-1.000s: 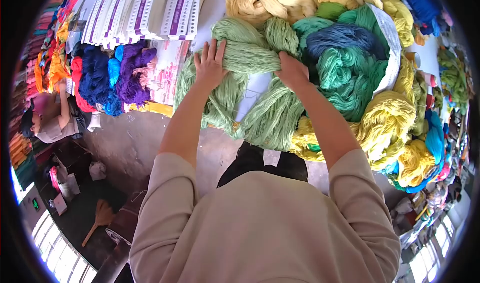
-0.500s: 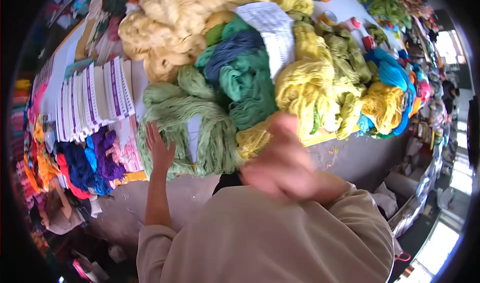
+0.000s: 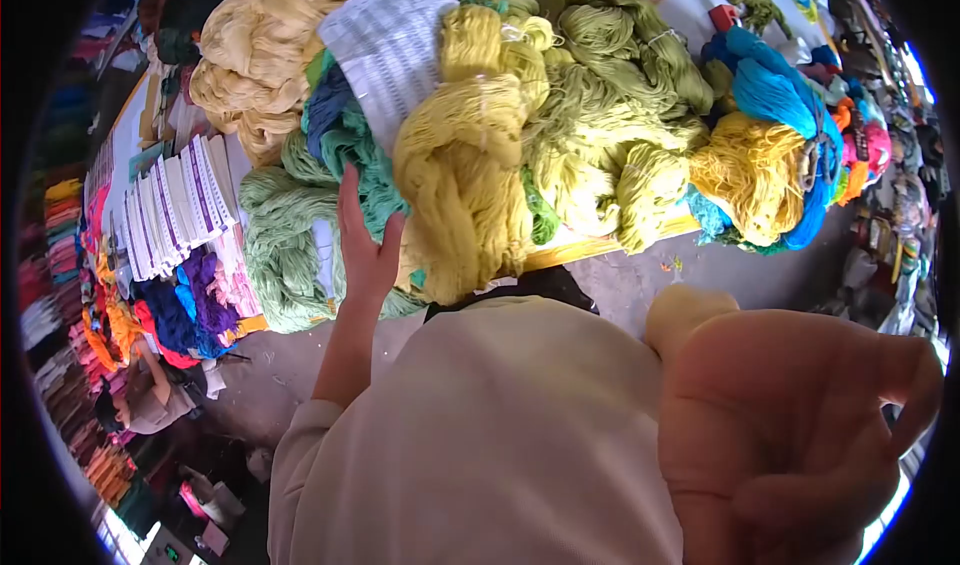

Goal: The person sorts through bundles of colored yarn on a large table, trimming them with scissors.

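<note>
My left hand [image 3: 368, 250], fingers apart, lies at the boundary between a dark teal-green yarn hank [image 3: 365, 165] and a mustard-yellow hank [image 3: 465, 185]. A pale sage-green hank [image 3: 285, 230] is just left of it. My right hand [image 3: 790, 435] is raised close to the camera at lower right. Its bare palm faces me with nothing in it, a finger bent at the right edge and the thumb folded inward. Above my left hand, a printed paper sheet [image 3: 395, 45] rests over the hanks.
Cream hanks [image 3: 250, 75] lie at the back; olive hanks [image 3: 620, 55] and a golden-yellow hank [image 3: 750, 175] lie to the right. White booklets with purple stripes [image 3: 180, 205] are stacked on the left. Beyond the table's wooden edge [image 3: 610, 245], a person [image 3: 150, 395] is at lower left.
My view has shifted right. My left hand has moved from the sage-green hank to beside the mustard-yellow one. My right hand has come up toward the camera, and the mustard-yellow hank now lies farther forward.
</note>
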The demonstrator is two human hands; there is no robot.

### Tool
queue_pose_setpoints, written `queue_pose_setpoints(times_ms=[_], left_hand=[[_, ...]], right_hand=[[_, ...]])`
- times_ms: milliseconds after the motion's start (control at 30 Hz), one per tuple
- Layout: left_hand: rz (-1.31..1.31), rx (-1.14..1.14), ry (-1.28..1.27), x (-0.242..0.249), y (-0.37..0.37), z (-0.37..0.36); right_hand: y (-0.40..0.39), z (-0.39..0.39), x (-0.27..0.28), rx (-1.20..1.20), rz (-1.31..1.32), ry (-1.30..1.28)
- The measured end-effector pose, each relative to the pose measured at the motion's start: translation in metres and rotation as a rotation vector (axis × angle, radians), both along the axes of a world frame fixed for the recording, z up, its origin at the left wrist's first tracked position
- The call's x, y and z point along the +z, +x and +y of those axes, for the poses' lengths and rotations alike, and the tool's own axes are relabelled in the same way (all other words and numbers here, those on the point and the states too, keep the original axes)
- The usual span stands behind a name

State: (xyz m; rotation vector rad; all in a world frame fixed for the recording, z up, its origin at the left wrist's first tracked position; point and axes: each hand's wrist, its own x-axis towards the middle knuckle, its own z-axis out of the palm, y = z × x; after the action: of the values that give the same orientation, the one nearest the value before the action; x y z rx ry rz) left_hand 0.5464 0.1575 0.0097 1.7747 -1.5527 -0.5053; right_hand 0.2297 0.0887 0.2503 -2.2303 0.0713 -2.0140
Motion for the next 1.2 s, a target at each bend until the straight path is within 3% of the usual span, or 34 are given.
queue_pose_setpoints(times_ms=[167, 500, 567, 700, 833, 1200], left_hand=[[-0.077, 0.074, -0.110, 0.005, -0.058, -0.048], [-0.438, 0.135, -0.095, -0.045, -0.097, -0.063], [-0.462, 0.149, -0.106, -0.054, -0.096, -0.062], [-0.488, 0.161, -0.120, -0.064, -0.100, -0.065], [-0.493, 0.170, -0.125, -0.071, -0.099, -0.066], [-0.403, 0.153, -0.110, -0.078, -0.094, -0.065]], right_hand=[[-0.040, -0.051, -0.007, 0.068, -0.053, 0.001], [-0.043, -0.142, -0.020, 0.142, -0.099, 0.008], [-0.019, -0.166, -0.050, 0.137, 0.009, 0.133], [0.055, -0.211, -0.152, 0.109, 0.529, 0.497], [0.071, -0.201, -0.245, 0.100, 0.882, 0.521], [0.073, -0.214, -0.248, 0.201, 0.879, 0.644]])
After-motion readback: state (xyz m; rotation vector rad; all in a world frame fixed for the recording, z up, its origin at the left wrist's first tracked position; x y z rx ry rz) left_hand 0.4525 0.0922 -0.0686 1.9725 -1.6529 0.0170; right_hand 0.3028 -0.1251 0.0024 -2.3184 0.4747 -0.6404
